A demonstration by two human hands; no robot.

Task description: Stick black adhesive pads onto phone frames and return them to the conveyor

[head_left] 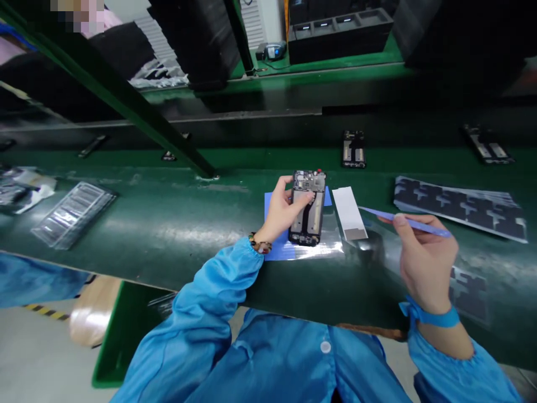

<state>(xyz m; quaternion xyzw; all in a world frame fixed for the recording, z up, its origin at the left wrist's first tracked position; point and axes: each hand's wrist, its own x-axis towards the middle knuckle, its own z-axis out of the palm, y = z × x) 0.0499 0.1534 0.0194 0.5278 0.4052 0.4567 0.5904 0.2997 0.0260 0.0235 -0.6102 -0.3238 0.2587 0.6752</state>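
Left hand on opened phone, right hand on blue tweezers

Began at far left: noted clear plastic trays on green bench. Next, saw left hand wrapped round phone from its left side, with thumb across upper face. Found phone near bench centre, above blue sheet; could not tell whether touching. Logged white strip just right of phone, with second opened phone farther back. Saw tweezers pinched between right thumb and fingers, with tips toward strip; could not make out contact. Last, recorded stacked dark cut-out sheets beyond right hand, another cut-out sheet beside right wrist, third opened phone farther back.
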